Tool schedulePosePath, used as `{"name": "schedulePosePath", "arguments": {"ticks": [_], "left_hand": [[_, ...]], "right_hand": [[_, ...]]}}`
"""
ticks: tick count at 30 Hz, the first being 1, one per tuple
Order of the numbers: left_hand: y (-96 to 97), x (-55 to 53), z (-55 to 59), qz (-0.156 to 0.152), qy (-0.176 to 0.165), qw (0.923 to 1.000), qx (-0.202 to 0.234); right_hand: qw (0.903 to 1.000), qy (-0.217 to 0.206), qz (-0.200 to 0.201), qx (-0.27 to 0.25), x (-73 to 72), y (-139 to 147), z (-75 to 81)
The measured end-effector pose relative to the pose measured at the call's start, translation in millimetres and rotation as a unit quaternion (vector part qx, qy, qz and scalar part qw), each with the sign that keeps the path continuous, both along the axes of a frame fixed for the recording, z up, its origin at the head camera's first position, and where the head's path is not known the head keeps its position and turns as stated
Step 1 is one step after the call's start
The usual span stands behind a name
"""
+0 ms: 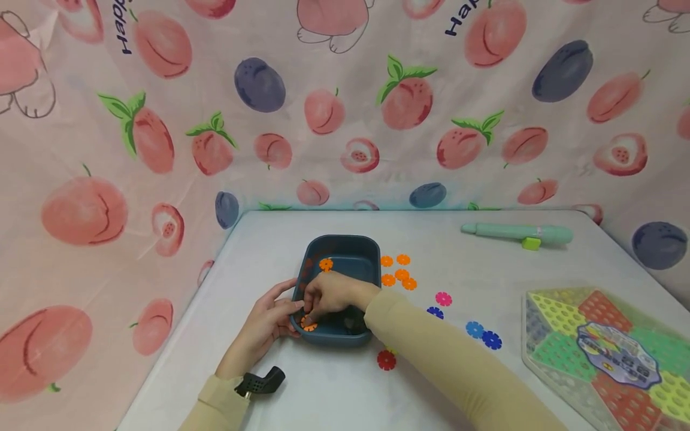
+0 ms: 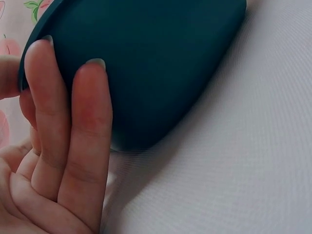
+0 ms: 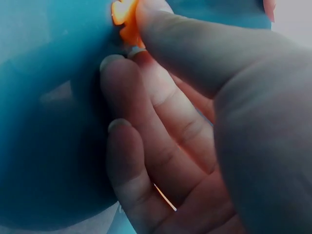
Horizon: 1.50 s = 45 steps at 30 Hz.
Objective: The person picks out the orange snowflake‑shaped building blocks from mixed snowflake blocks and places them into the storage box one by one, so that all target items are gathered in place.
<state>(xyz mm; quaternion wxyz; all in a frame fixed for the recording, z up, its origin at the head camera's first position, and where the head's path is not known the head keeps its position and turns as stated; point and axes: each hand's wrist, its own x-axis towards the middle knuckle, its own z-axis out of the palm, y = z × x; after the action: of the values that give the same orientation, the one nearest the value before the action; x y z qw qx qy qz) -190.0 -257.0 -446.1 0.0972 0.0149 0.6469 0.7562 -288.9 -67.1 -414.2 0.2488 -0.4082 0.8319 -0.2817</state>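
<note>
A dark blue rectangular box [image 1: 336, 341] stands on the white table. At its near left corner my left hand [image 1: 264, 323] holds the rim, and the left wrist view shows its fingers [image 2: 90, 122] along the outer wall. My right hand [image 1: 334, 294] reaches down inside the box. Between thumb and fingers it pinches an orange notched plastic disc [image 3: 127, 19] near the box's left wall. Another orange disc [image 1: 326, 263] is in the box behind this hand, partly covered by it.
Several orange discs [image 1: 402, 275] lie right of the box. Pink [image 1: 444, 299], blue [image 1: 492, 340] and red [image 1: 386, 360] discs lie nearer. A clear case with a colourful lid [image 1: 604, 353] sits at the right. A pale green stick-like object [image 1: 507, 232] lies at the back.
</note>
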Motion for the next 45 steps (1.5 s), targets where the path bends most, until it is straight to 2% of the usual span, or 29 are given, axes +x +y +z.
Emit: {"name": "schedulePosePath", "arguments": {"ticks": [10,17,26,29,36,45], "left_hand": [[-0.4,0.2,-0.4,0.009,-0.007,0.9999,0.001],[-0.2,-1.3,-0.9,0.001,-0.003,1.0000,0.007],[-0.2,-0.2,-0.4,-0.006,-0.006,0.9999,0.007],[-0.2,0.1,1.0,0.000,-0.010,0.9999,0.004],[1.0,-0.5,1.7,0.011,-0.015,0.9998,-0.005],[0.4,-0.9,2.9,0.002,-0.009,1.0000,-0.002]], "right_hand": [[0.9999,0.007,0.000,-0.009,2.4,0,1.4],[0.9999,0.010,0.008,-0.011,2.0,1,3.9],[0.9979,0.003,0.020,-0.061,1.0,7,23.1],[0.9976,0.003,0.008,-0.068,-0.9,10,28.9],[0.9970,0.035,-0.031,-0.061,-5.0,31,40.9],[0.9907,0.005,-0.080,-0.110,-14.8,67,50.3]]}}
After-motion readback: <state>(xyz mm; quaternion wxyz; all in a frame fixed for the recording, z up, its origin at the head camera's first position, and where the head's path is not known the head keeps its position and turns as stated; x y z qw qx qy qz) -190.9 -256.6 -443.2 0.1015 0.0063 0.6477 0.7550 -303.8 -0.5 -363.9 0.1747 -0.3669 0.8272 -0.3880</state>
